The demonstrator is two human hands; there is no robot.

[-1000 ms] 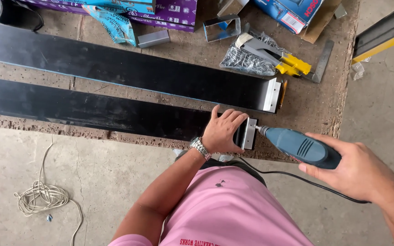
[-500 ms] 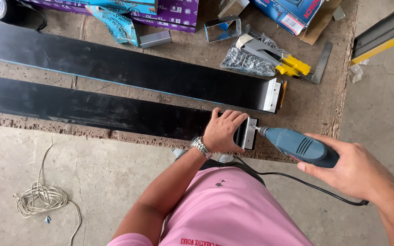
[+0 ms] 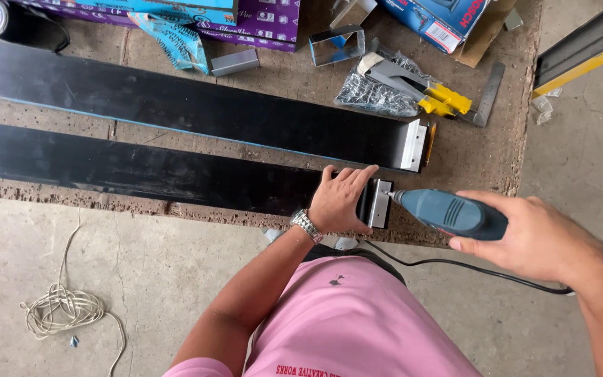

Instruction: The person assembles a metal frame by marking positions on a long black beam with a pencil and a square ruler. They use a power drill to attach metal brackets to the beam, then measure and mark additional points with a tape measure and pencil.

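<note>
Two long black panels lie on a brown board; the near panel (image 3: 141,171) ends in a shiny metal bracket (image 3: 380,203). My left hand (image 3: 340,199) presses flat on the near panel's right end, just beside that bracket. My right hand (image 3: 532,234) grips a blue corded electric drill (image 3: 448,211), whose tip touches the bracket from the right. The far panel (image 3: 176,112) also carries a metal bracket (image 3: 413,144) at its right end.
A grey and yellow hand tool (image 3: 420,91) on a plastic bag, a steel square (image 3: 486,98), a small metal channel piece (image 3: 336,45) and coloured boxes (image 3: 259,17) lie at the back. A coiled white cord (image 3: 61,311) sits on the concrete floor at left.
</note>
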